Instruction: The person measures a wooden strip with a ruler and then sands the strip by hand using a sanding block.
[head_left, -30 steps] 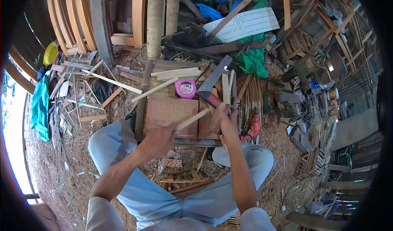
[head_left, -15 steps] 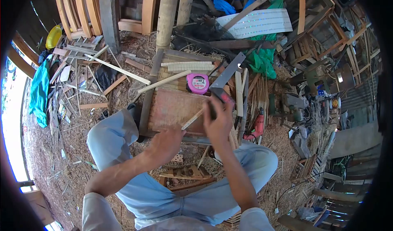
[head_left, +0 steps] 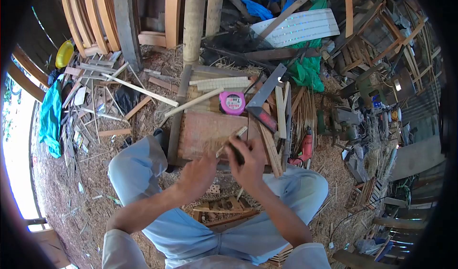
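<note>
My left hand [head_left: 198, 176] is closed round the near end of a thin, pale wooden strip [head_left: 242, 131], which slants up and to the right over a reddish board [head_left: 200, 126]. My right hand [head_left: 250, 161] grips a dark, rounded object [head_left: 236, 152] against that strip; its kind is mostly hidden by my fingers. Just beyond, a pink tape measure [head_left: 232, 103] lies on the low wooden bench [head_left: 175, 130]. To its right rests a square [head_left: 265, 90] with a grey metal blade and a dark stock.
Pale wood strips [head_left: 222, 83] lie on the bench's far side, and more lean along its right edge. A red power drill [head_left: 307, 145] is on the shavings-covered floor to the right. Offcuts [head_left: 143, 90] are heaped at the left. A post [head_left: 192, 25] stands behind the bench.
My right hand has come down and toward me, from beside the square's stock to nearer my left hand. The strip's far end now shows beyond my fingers.
</note>
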### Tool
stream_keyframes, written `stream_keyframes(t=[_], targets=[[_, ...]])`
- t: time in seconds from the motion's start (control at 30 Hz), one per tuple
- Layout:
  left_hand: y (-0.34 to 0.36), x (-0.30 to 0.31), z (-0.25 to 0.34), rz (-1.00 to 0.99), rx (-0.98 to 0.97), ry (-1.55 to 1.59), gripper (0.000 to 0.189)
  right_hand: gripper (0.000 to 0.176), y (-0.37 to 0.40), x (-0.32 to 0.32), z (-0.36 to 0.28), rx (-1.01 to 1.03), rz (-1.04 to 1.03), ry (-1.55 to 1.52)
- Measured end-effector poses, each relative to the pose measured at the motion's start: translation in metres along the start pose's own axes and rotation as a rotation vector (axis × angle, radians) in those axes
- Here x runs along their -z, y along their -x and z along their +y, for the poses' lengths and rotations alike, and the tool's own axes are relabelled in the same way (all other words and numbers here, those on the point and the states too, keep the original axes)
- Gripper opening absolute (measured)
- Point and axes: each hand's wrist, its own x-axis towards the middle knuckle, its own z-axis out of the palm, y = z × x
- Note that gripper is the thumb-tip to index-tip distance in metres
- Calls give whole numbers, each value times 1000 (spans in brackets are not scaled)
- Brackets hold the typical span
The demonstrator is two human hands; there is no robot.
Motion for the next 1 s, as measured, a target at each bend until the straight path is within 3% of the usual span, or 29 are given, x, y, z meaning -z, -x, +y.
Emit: stream_keyframes(t=[0.13,0.3,0.43,0.57,0.73,0.83,0.9,1.0], targets=[[0,7,5,-56,7,7,21,23,-20,-4,14,-52,54,-21],[2,-4,-3,73,-80,-130,20,26,-8,5,1,9,-48,-43],[0,4,-3,35,-69,-31,22,28,-30,-3,25,-50,87,-1],[-5,-1,-11,81,-112,-23,23,25,-2,8,-5,104,-3,-101],[-1,7,-6,42,-92,-41,22,29,-36,-1,27,-73,52,-31],[-3,3,-8,57,-89,-43,21,25,-6,3,-4,105,-13,-36],[0,-9,-14,126,-154,-107,20,25,-3,-1,5,81,-69,-124],[-1,-3,-10,78,-130,-53,20,30,-37,-2,39,-147,20,-66]])
